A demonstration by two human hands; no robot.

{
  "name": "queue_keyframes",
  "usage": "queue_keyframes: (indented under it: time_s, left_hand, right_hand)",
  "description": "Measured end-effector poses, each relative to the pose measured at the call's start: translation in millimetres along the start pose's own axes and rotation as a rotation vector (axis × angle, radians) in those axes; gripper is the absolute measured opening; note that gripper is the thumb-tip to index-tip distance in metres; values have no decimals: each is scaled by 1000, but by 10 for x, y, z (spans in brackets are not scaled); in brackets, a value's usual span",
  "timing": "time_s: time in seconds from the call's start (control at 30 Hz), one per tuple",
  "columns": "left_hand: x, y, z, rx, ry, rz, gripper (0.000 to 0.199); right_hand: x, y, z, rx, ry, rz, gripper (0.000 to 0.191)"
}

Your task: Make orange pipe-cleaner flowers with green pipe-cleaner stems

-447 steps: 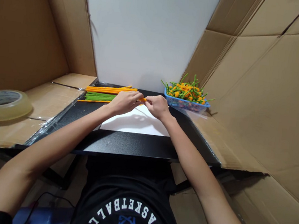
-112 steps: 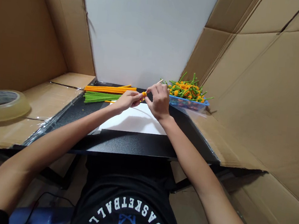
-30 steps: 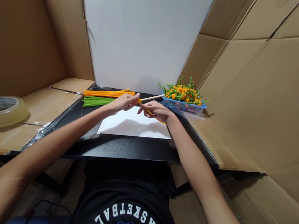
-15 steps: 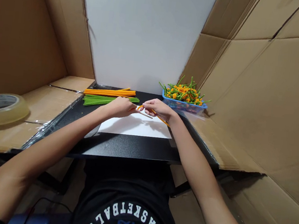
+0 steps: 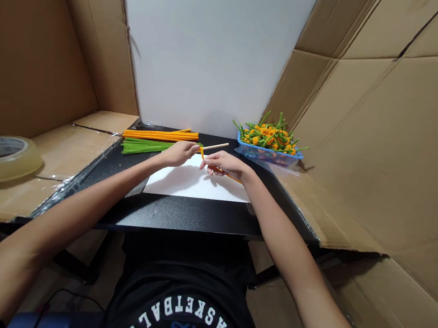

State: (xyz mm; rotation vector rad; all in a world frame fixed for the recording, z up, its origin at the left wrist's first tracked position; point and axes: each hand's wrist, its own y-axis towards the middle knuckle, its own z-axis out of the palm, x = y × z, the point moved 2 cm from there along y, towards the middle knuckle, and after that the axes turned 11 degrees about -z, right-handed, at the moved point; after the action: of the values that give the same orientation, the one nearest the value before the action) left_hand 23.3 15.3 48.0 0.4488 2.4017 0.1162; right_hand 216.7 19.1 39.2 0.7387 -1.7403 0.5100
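My left hand [image 5: 181, 153] is closed on a thin pale wooden stick [image 5: 216, 146], whose free end points right and slightly up. An orange pipe cleaner [image 5: 201, 153] runs from the stick at my left fingertips down to my right hand [image 5: 225, 163]. My right fingers pinch this pipe cleaner, and its tail comes out below the palm toward the wrist. Whether it is wound round the stick is hidden by my left fingers. Both hands are above a white sheet of paper [image 5: 196, 185] on the black table [image 5: 181, 215].
Behind my left hand lie bundles of orange pipe cleaners [image 5: 158, 135] and green pipe cleaners [image 5: 141, 147]. A blue basket [image 5: 270, 154] at the back right holds many orange-and-green pieces. A roll of clear tape [image 5: 23, 166] sits on cardboard at left. Cardboard walls [image 5: 407, 128] flank the table.
The stick has swung from pointing down right to pointing up right. My right hand has shifted slightly left and down, and the orange pipe cleaner now slants down between the hands.
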Motion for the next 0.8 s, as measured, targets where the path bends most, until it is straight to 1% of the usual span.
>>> queue_keyframes:
  time_s: [0.07,0.13,0.23,0.3,0.33,0.4,0.5,0.57,0.6,0.63,0.67,0.7,0.8]
  left_hand:
    - [15,12,28,52,-120,-49,43]
    - [39,23,49,79,-205,-111,44]
    - [53,23,63,94,-271,-198,44]
    - [26,-2,57,100,-289,-227,46]
    - [0,-21,48,105,-291,-219,48]
    - [-72,-69,22,142,-270,-158,51]
    - [-182,-143,-11,287,-179,-32,51]
    - [-221,-177,-10,390,-63,31,51]
    - [-224,-186,-2,416,10,54,51]
    - [-217,-188,9,418,90,72,51]
    - [-201,-184,23,393,175,86,51]
    - [-178,-176,38,343,258,94,50]
    - [-93,-140,59,123,430,81,48]
  right_hand:
    - [-27,6,-33,17,-11,7,23]
    - [-44,3,-77,27,-5,11,23]
    - [-60,-12,-136,42,16,19,25]
    - [-62,-25,-151,58,20,32,25]
    - [-60,-33,-153,58,17,36,25]
    - [-47,-46,-154,37,5,24,24]
    - [-31,-55,-160,29,9,-12,26]
    - [-37,-49,-166,57,20,-3,26]
    - [-43,-43,-169,61,20,11,25]
    - [-45,-36,-169,53,9,20,24]
    - [-42,-28,-165,31,-9,22,23]
    - [-31,-21,-156,-1,-32,15,21]
    - [41,-13,-93,-114,-54,-51,20]
